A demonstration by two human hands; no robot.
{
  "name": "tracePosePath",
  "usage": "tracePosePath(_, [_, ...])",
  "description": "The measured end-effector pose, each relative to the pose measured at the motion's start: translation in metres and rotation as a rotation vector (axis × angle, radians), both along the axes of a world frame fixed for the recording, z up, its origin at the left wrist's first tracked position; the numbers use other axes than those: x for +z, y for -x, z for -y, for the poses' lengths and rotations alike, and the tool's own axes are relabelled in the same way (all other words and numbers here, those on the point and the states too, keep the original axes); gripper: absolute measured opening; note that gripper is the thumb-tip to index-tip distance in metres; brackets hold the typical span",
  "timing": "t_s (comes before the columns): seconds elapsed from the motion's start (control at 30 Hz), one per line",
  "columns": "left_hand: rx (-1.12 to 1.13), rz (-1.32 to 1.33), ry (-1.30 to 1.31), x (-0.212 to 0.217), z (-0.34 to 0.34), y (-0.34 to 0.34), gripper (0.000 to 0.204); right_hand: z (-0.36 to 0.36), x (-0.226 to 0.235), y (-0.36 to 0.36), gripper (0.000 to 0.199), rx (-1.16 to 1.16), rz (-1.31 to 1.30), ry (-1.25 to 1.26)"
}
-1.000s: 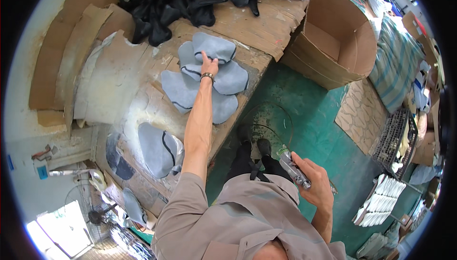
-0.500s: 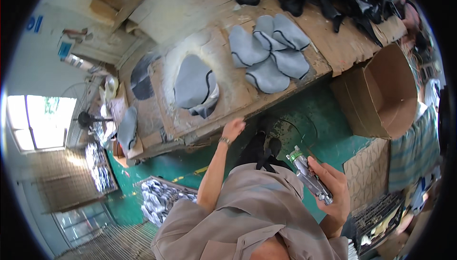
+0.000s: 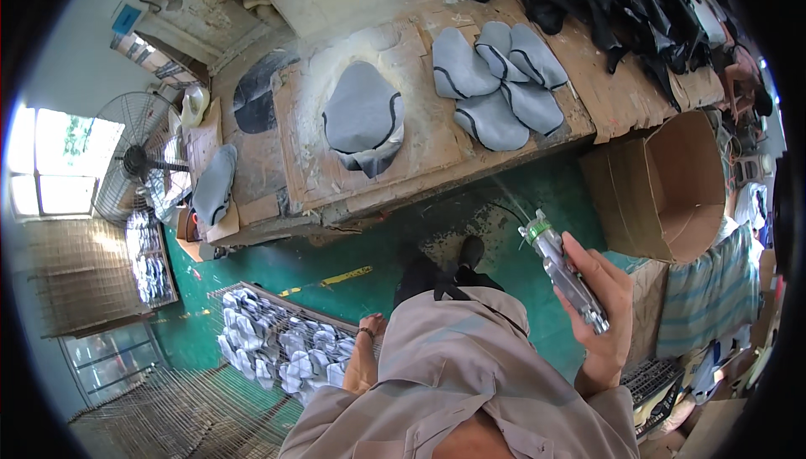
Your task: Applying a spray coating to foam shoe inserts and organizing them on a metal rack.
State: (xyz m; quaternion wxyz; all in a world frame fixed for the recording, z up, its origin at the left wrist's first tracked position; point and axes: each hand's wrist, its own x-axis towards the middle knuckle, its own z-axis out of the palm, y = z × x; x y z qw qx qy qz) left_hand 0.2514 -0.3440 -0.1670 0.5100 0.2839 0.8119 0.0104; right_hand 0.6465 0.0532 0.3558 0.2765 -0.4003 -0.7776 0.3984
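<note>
Spray gun (image 3: 564, 272) is held in the right hand (image 3: 600, 304), fingers (image 3: 598, 264) curled round its metal body, nozzle end with a green ring pointing up past the fingertips toward the bench (image 3: 420, 175). Left hand (image 3: 367, 356) hangs low beside the trouser leg, holding nothing that can be seen; how far it is open cannot be told. Grey pieces (image 3: 495, 81) lie on the bench well beyond the right fingertips, one larger piece (image 3: 363, 116) apart from them. A cardboard box (image 3: 672, 186) stands just past the right hand.

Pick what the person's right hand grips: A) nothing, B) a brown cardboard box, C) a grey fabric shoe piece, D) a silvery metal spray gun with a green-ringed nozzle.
D: the right hand wraps the silvery metal spray gun, while the grey fabric pieces lie on the workbench.
</note>
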Motion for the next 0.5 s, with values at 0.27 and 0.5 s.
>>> tracePosePath(0.27, [0.943, 0.305, -0.109, 0.007, -0.072, 0.065, 0.027, 0.013, 0.024, 0.091, 0.076, 0.059, 0.063, -0.112])
tracePosePath(0.5, [0.948, 0.336, -0.257, -0.009, -0.065, 0.119, 0.021, 0.059, 0.059, 0.182, 0.073, 0.152, 0.203, -0.183])
